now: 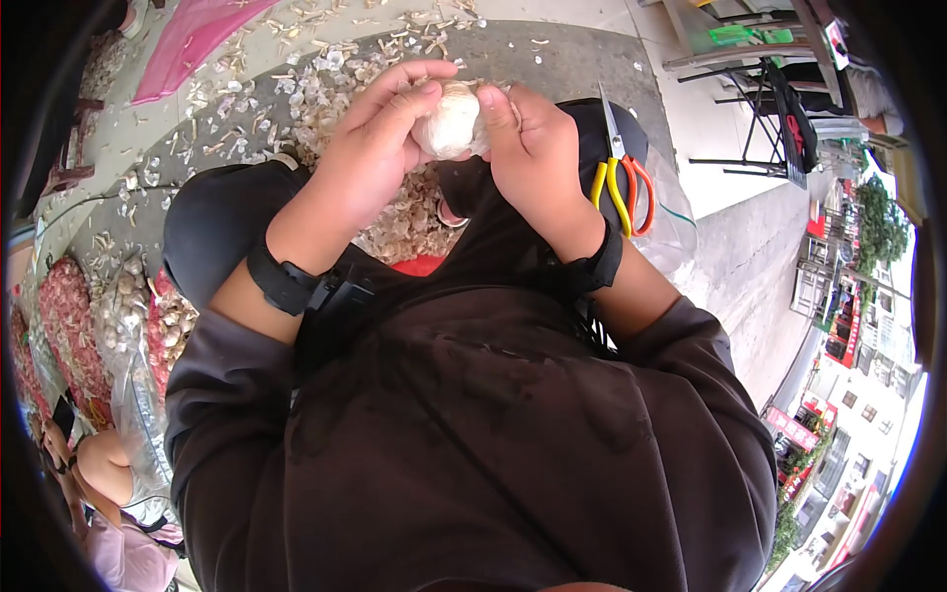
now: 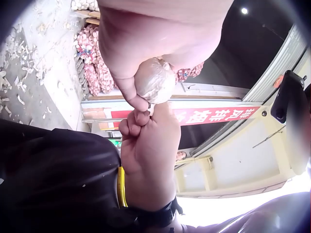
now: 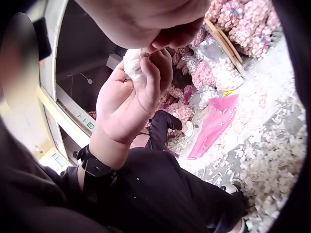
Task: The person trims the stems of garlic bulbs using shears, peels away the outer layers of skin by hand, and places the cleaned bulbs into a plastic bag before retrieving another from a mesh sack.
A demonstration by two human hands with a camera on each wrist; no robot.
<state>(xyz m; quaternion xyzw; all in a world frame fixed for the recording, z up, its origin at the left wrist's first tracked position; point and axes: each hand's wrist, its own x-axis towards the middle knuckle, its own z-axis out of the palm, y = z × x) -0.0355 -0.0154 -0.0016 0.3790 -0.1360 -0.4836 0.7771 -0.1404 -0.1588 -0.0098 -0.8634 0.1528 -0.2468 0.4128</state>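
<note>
Closest to the left wrist camera, the left hand (image 1: 380,133) curls its thumb and fingers round a rounded white garlic bulb with papery skin (image 1: 449,120), gripping it from its left side. Opposite, the right hand (image 1: 536,148) grips the bulb's other side, its thumb pressed near the top edge and its remaining fingers curled. The bulb is held up between both hands, beyond the torso and above the gap between the knees. Black straps (image 1: 279,281) circle both wrists.

Just beside the right wrist, steel-bladed scissors with yellow and orange handles (image 1: 623,178) lie on the dark trousers (image 1: 212,232), blades pointing away from the body. A dark brown long-sleeved top (image 1: 473,424) covers the torso. Between the legs sits a heap of pale, papery skins (image 1: 409,222), with something red partly showing at its near edge.

Farther out, more skins and stalk bits are scattered over the grey floor (image 1: 562,61), near a bright pink sheet (image 1: 192,49). To the left stand red mesh sacks (image 1: 74,331) and a clear plastic bag of garlic (image 1: 123,306); another person in a pale pink top (image 1: 128,555) is partly visible nearby. On the right are a black folding frame (image 1: 760,128) and, well beyond, buildings with red signs.
</note>
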